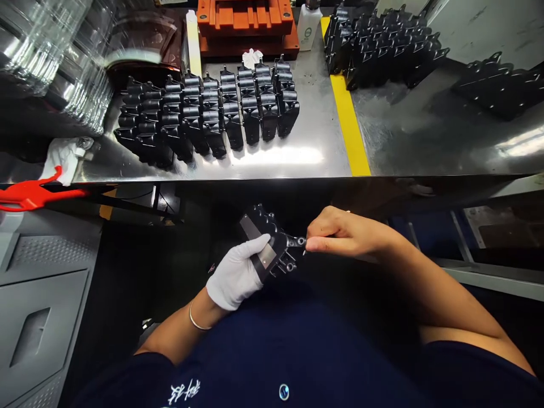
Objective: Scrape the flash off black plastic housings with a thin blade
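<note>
My left hand (238,273), in a white glove, grips a black moulded part (278,241) with a flat grey face and several small lugs and pins. The thumb presses on the grey face. At the right end of the part, my right hand (335,232) is bare, with thumb and fingers pinched together beside a ringed lug. A tiny pale tip shows just below the pinch; what it belongs to is too small to name. Both hands are in front of the bench edge, above my lap.
A row of similar black parts (208,110) stands on the steel bench (314,161). More black parts (386,45) are beyond a yellow stripe (348,124). An orange fixture (246,22), a white bottle (309,25), stacked clear trays (55,62) and a red tool (34,192) surround the space.
</note>
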Tool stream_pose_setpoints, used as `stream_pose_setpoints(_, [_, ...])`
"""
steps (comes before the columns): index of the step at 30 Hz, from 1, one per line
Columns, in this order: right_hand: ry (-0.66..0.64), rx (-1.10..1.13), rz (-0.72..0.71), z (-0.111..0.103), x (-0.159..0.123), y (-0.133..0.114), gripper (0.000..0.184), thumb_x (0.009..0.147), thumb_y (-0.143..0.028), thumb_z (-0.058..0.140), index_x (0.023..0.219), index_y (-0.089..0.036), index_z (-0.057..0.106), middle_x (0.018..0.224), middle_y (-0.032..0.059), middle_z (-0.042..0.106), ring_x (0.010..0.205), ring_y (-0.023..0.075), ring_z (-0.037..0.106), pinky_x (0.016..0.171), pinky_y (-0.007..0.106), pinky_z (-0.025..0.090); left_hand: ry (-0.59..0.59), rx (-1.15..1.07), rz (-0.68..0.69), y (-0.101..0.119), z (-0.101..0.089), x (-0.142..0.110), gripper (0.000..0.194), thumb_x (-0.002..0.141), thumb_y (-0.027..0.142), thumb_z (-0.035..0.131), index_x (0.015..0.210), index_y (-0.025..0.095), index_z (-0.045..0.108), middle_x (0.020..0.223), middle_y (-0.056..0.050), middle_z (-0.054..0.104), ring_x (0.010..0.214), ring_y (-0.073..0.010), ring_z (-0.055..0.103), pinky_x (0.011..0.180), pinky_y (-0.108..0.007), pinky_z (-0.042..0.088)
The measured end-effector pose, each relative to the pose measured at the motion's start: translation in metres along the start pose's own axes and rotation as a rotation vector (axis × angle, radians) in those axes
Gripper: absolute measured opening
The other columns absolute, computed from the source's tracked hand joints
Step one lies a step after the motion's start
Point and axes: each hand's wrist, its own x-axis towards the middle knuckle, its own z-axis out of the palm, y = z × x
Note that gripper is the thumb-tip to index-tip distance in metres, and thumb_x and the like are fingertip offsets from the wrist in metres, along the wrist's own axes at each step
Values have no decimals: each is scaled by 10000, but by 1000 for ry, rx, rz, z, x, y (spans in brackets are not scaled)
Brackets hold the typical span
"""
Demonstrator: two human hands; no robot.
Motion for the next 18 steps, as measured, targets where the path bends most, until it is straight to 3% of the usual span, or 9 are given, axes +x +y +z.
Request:
stream_pose_setpoints(2, [-65,169,33,0,-3,0,417,965,-355,480,684,-127,687,519,-10,523,466,61,450,471,201,339,-16,-27,54,4,4,0,353,978,122,364,824,92,680,706,-50,750,650,-114,732,706,-178,591])
stream_pose_setpoints(3, [8,208,72,1,-2,0,419,968,-375,469,744,-121,716,537,-3,539,479,66,464,474,203,349,-32,-46,106,6,5,0,376,987,141,351,811,107,681,710,-42,753,655,-110,732,691,-172,590])
stream_pose_setpoints(6, [493,205,232,16,6,1,427,967,-437,450,900,-134,744,579,-7,528,524,80,464,502,217,373,-83,-77,224,14,7,1,421,1003,162,324,787,135,684,697,-22,753,654,-90,730,643,-134,575])
stream_pose_setpoints(8, [724,197,265,30,16,2,413,935,-487,493,928,-161,746,620,-4,535,572,94,478,540,234,404,-103,-73,237,16,5,3,431,1005,149,312,801,144,691,686,-14,752,639,-78,725,630,-115,565])
stream_pose_setpoints(11, [859,209,219,53,32,5,394,897,-516,545,842,-178,741,690,18,580,654,120,525,605,265,451,-108,-63,278,15,1,6,438,1009,132,281,911,170,706,682,7,752,642,-65,721,675,-117,564])
stream_pose_setpoints(15, [940,224,229,74,44,5,376,918,-471,531,778,-167,704,691,16,566,647,117,534,599,261,446,-83,-19,356,13,-1,8,467,1015,131,232,1062,192,692,691,12,758,690,-62,728,741,-123,555])
stream_pose_setpoints(18, [1025,222,270,89,50,3,388,925,-476,513,748,-167,668,649,-2,517,596,107,486,553,252,410,-67,-8,357,9,1,8,513,1019,136,208,935,187,711,693,14,762,666,-58,725,724,-124,558])
